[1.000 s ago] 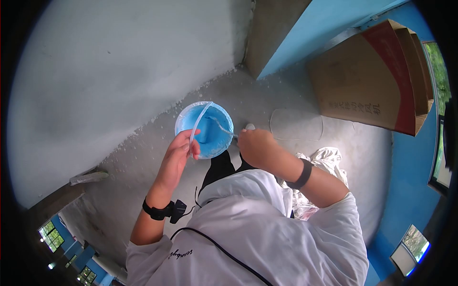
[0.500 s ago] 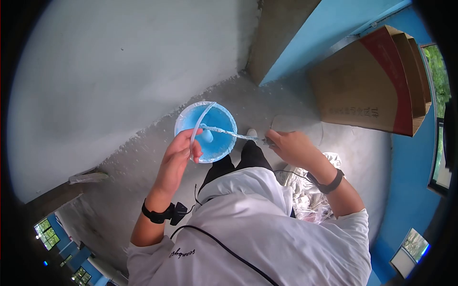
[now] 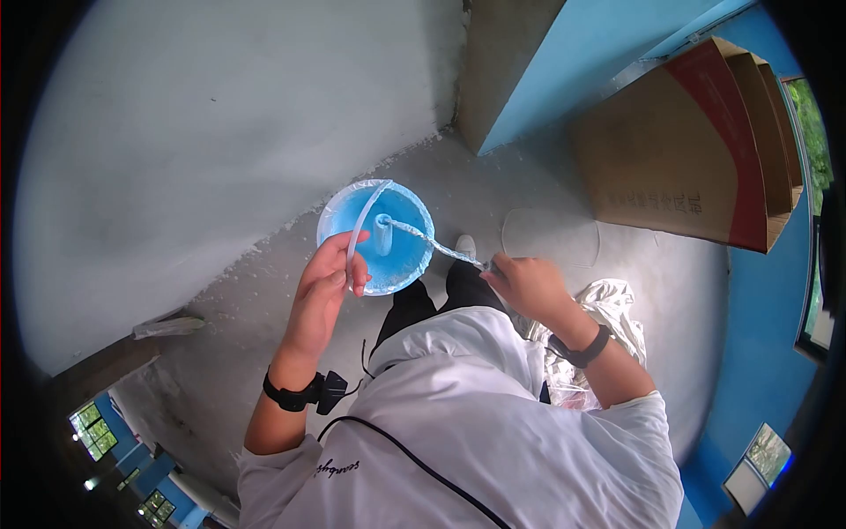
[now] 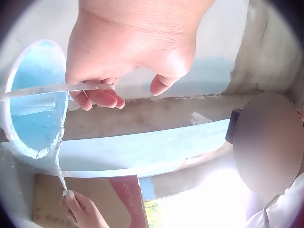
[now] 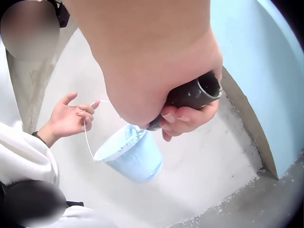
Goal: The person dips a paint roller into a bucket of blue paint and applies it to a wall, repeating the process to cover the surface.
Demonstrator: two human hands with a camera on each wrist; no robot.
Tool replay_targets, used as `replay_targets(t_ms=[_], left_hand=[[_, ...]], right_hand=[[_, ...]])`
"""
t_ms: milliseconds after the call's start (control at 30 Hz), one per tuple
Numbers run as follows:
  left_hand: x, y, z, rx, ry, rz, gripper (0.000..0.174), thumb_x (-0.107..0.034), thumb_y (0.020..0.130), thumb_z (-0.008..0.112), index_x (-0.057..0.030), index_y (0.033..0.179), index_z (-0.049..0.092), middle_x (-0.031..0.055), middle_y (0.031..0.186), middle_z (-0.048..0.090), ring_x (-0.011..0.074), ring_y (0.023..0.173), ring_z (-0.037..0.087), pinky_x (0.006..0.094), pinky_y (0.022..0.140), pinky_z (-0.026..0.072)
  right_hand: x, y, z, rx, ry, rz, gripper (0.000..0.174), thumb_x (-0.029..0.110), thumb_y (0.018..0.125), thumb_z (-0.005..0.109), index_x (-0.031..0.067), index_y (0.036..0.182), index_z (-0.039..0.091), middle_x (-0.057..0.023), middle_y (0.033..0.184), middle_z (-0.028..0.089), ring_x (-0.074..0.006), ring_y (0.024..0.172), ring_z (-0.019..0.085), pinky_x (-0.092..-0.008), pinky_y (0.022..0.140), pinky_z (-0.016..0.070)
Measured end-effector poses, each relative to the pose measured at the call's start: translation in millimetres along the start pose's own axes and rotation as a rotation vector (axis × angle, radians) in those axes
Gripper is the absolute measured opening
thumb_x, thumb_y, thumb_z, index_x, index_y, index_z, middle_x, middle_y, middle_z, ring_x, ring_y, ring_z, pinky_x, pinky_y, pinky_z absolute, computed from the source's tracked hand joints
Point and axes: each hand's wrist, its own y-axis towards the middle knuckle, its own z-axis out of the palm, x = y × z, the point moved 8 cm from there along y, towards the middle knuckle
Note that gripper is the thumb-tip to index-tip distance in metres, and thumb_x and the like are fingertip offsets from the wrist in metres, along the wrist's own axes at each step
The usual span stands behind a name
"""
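My left hand (image 3: 328,280) has its fingers hooked round the white handle (image 3: 360,227) of a paint bucket (image 3: 328,231), with the thumb apart from it. Pale blue paint coats the bucket's inside. In the head view a paint roller (image 3: 383,240) covered in light blue paint is inside the bucket. Its paint-crusted rod (image 3: 423,236) runs out over the right rim to my right hand (image 3: 538,289). That hand grips the roller's dark tubular grip (image 5: 190,96), whose open hollow end shows in the right wrist view.
A big cardboard box (image 3: 679,154) stands at the right. White crumpled sheeting (image 3: 612,309) lies on the floor near my right forearm. A pale wall (image 3: 220,115) runs along the left, and a blue-sided pillar (image 3: 546,75) juts out ahead. A thin loop (image 3: 551,236) lies on the floor.
My right hand first moved right, drawing the roller's rod further across the bucket's rim, then came slightly back left. The roller has shifted and turned inside the bucket. My left hand keeps its hold.
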Motion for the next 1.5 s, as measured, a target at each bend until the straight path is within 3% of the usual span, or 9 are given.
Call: replay_targets(t_ms=[367,600,767,1167,1233,1367,1500], left_hand=[[-12.7,-10.5,11.3,-0.044,-0.029,0.016,0.053,-0.027,0.091,0.047,0.0027,0.134,0.045,0.0021,0.088,0.050,0.0114,0.081,0.046,0.0307,0.090,0.0374],[-23.1,-15.9,18.6,-0.130,-0.078,0.026,0.050,-0.025,0.092,0.047,0.0030,0.133,0.046,0.0013,0.086,0.049,0.0102,0.079,0.043,0.0252,0.076,0.0357],[-29.6,-12.9,22.5,-0.162,-0.150,0.074,0.048,-0.026,0.093,0.047,0.0031,0.130,0.049,0.0010,0.084,0.048,0.0108,0.078,0.042,0.0254,0.075,0.0356],[-36.0,-20.8,39.5,-0.181,-0.141,0.145,0.057,-0.031,0.093,0.048,0.0079,0.135,0.044,0.0040,0.082,0.048,0.0129,0.077,0.043,0.0278,0.074,0.0351],[-37.3,-19.4,39.2,-0.192,-0.135,0.135,0.058,-0.030,0.092,0.048,0.0085,0.135,0.043,0.0039,0.082,0.047,0.0131,0.077,0.043,0.0279,0.074,0.0349],[-47.5,-18.7,38.0,-0.196,-0.200,0.147,0.062,-0.030,0.090,0.046,0.0102,0.136,0.040,0.0034,0.082,0.044,0.0135,0.077,0.041,0.0284,0.074,0.0344],[-53.2,-17.0,37.2,-0.180,-0.211,0.142,0.065,-0.032,0.089,0.044,0.0107,0.138,0.038,0.0033,0.082,0.042,0.0134,0.078,0.041,0.0287,0.074,0.0340]], right_hand=[[5.1,-5.5,-18.3,-0.075,0.060,-0.101,0.035,0.037,0.095,0.057,0.0039,0.084,0.057,-0.0170,0.067,0.063,-0.0394,0.062,0.061,-0.0480,0.057,0.0489],[6.8,-14.4,-34.2,-0.071,0.033,-0.117,0.034,0.037,0.095,0.057,0.0039,0.085,0.058,-0.0187,0.069,0.064,-0.0405,0.064,0.062,-0.0486,0.058,0.0495],[-2.9,-13.9,-40.1,-0.035,0.164,-0.046,0.035,0.037,0.095,0.057,0.0033,0.086,0.059,-0.0199,0.068,0.063,-0.0413,0.065,0.062,-0.0497,0.059,0.0494],[-5.7,-8.6,-80.9,-0.052,0.057,-0.160,0.036,0.037,0.095,0.055,0.0034,0.085,0.063,-0.0188,0.072,0.064,-0.0405,0.070,0.063,-0.0495,0.064,0.0498],[-9.0,-6.0,-78.8,-0.019,0.179,-0.173,0.037,0.037,0.096,0.055,0.0030,0.085,0.063,-0.0187,0.071,0.063,-0.0412,0.069,0.061,-0.0491,0.061,0.0473],[-4.3,-5.9,-84.5,0.032,0.130,-0.139,0.039,0.038,0.097,0.052,0.0026,0.088,0.065,-0.0195,0.076,0.065,-0.0404,0.073,0.063,-0.0496,0.066,0.0490],[0.2,-5.5,-80.8,0.191,0.325,-0.050,0.042,0.041,0.099,0.049,0.0023,0.092,0.065,-0.0190,0.076,0.064,-0.0368,0.071,0.062,-0.0466,0.064,0.0469]])
